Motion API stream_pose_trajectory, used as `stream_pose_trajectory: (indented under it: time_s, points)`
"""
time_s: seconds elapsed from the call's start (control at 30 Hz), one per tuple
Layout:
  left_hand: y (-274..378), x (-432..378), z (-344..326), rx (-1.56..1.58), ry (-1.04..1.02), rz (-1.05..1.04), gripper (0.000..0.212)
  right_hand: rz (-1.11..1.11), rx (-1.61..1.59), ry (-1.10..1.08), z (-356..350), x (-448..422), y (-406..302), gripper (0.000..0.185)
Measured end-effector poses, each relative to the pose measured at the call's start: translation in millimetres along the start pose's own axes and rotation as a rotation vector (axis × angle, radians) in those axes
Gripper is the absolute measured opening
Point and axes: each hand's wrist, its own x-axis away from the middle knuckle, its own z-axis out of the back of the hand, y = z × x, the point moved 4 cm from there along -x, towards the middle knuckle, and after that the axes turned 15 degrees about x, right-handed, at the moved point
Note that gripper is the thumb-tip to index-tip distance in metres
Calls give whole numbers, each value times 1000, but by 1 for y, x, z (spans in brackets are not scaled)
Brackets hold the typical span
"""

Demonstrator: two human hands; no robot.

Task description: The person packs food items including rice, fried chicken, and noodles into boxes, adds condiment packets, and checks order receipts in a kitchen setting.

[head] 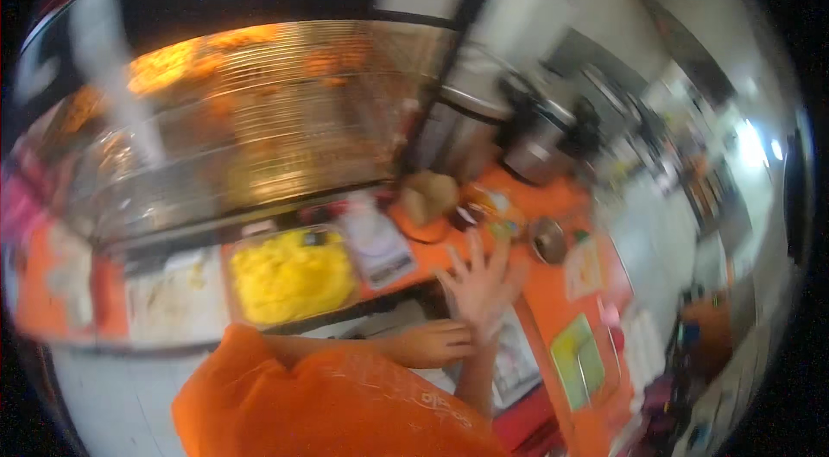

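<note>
My right hand (479,285) is held out over the corner of the orange counter (537,275), its fingers spread, with what looks like a thin clear glove on it. The fingers of my left hand (447,341) lie at the right wrist, partly curled; whether they pinch the glove's cuff is too blurred to tell. To the left of the hands are a white kitchen scale (379,249) and a tray of yellow food (291,279) with a small dark object on its far edge. Beyond my right fingertips sits a metal bowl (548,240).
A glass display case (291,126) with lit racks stands behind the counter. Large metal pots (537,139) are at the back right, near a brown container (427,198). A green tray (578,360) lies at the right, a white board (178,301) at the left.
</note>
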Motion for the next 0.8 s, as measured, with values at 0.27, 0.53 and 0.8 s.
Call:
stream_pose_trajectory:
  time_s: [0.27, 0.53, 0.8]
  points:
    - [-137, -246, -9, 35, -207, -266, 34, 132, 590, 670, 245, 49, -131, 27]
    - [-390, -460, -66, -752, -127, -400, 25, 107, 990, 902, 244, -4, -253, 13]
    - [-462, -541, -48, -790, -579, -835, 35, -206, 1506, 905, 278, -83, -380, 14]
